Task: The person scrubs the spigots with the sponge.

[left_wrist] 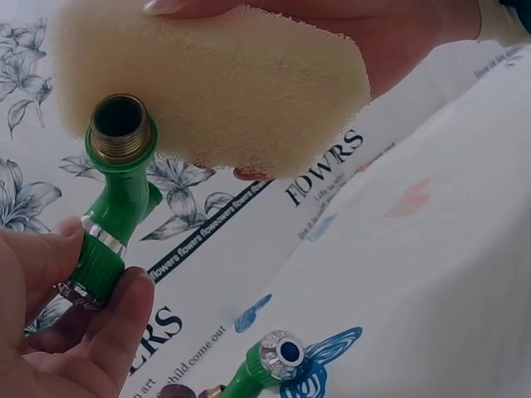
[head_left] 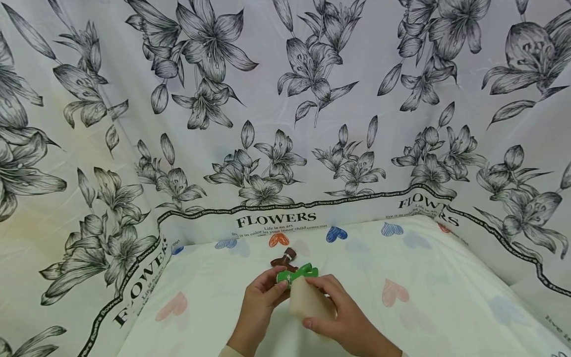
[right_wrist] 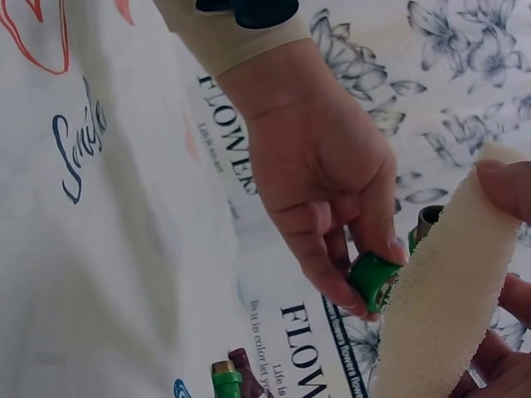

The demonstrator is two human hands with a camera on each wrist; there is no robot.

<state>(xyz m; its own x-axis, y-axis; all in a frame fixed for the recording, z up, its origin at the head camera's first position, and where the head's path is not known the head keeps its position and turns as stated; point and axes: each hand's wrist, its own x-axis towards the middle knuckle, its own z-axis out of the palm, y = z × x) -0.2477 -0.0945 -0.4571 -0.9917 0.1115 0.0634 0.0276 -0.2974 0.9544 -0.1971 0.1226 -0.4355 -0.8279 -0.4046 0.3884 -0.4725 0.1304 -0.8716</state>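
My left hand [head_left: 258, 305] pinches the knurled outlet end of a green faucet [left_wrist: 120, 199] between thumb and fingers. The faucet's brass threaded inlet points up in the left wrist view, its hollow opening showing. In my right hand [head_left: 343, 312] is a beige sponge [head_left: 310, 302], held along its edges with the thumb on one side. The sponge [left_wrist: 224, 91] lies against or just behind the green faucet's threaded end; whether they touch I cannot tell. It hides part of the faucet in the right wrist view.
Just beyond the hands, a brown faucet [head_left: 284, 260] lies on the white heart-printed sheet [head_left: 357, 267]. Another green faucet [left_wrist: 264, 369] lies beside it in the left wrist view. A flower-printed curtain [head_left: 285, 163] hangs around the back and sides.
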